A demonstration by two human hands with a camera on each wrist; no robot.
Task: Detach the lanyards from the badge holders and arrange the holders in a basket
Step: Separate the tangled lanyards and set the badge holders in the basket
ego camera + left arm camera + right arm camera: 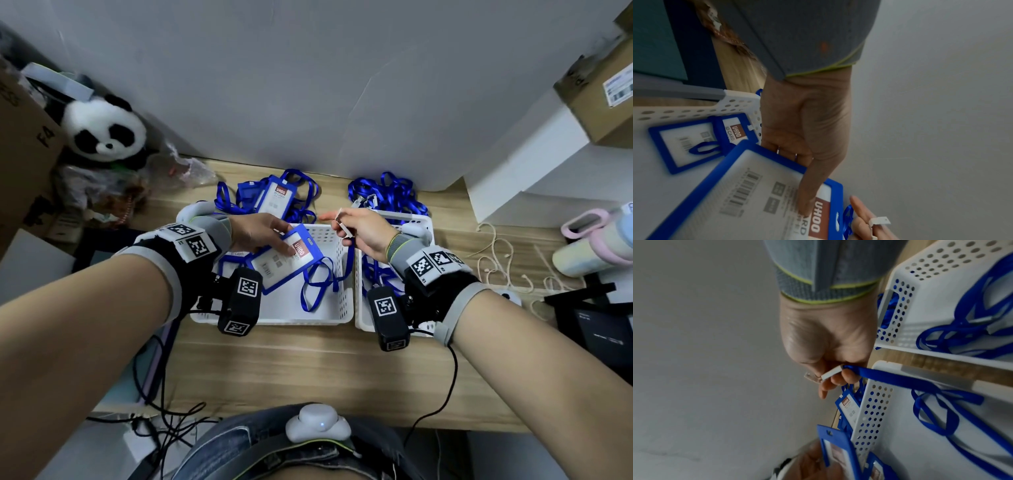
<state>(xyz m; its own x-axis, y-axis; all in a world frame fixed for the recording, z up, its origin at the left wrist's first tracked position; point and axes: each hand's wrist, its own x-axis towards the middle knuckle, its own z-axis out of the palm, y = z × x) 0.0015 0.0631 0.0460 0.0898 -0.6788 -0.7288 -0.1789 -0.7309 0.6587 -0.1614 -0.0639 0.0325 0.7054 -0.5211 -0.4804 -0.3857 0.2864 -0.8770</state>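
My left hand (263,236) grips a blue badge holder (287,262) with a white UHOO card, thumb (807,194) pressed on its face, above the left white basket (274,320). My right hand (352,228) pinches the white clip (342,224) of a blue lanyard (318,284), a short gap away from the holder's slot. The strap droops in loops into the left basket. Two more holders (684,146) lie flat in that basket. The right basket (359,318) holds loose lanyards (962,331). In the right wrist view the fingers (846,376) curl round the clip (831,374).
Behind the baskets lie a heap of holders with lanyards (274,195) and a heap of bare lanyards (387,195), against the grey wall. A panda plush (106,130) and cardboard boxes stand at the left, a pastel bottle (596,246) and cords (503,260) at the right.
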